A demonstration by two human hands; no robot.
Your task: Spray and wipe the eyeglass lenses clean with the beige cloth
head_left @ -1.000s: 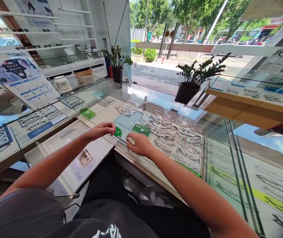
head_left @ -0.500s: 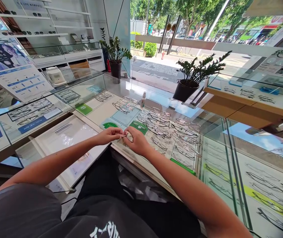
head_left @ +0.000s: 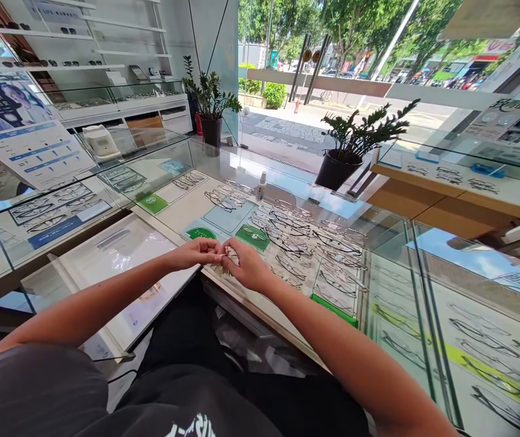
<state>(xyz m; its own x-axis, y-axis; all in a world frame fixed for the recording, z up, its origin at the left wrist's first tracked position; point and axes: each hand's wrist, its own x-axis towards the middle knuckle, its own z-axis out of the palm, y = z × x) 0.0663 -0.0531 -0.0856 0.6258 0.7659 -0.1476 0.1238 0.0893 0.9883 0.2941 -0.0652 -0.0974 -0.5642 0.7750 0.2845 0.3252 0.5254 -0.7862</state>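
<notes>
My left hand [head_left: 194, 253] and my right hand [head_left: 249, 268] meet over the near edge of an open display drawer [head_left: 242, 297]. My right hand's fingers are closed around a small pale cloth [head_left: 231, 255]. My left hand pinches something thin at the cloth's edge; it is too small to name. Just beyond my hands, several thin-rimmed eyeglass frames [head_left: 305, 243] lie in rows on the drawer's tray, beside green label cards [head_left: 253, 235].
A small spray bottle [head_left: 260, 186] stands behind the frames. Two potted plants [head_left: 348, 152] [head_left: 211, 112] sit on the glass counter. Glass showcases with more frames lie to the left [head_left: 50, 209] and right [head_left: 478, 340]. A poster stand [head_left: 27, 139] leans at the left.
My hands were apart a second ago and have come together, the left now pinching at the cloth held in the right. The view has shifted slightly.
</notes>
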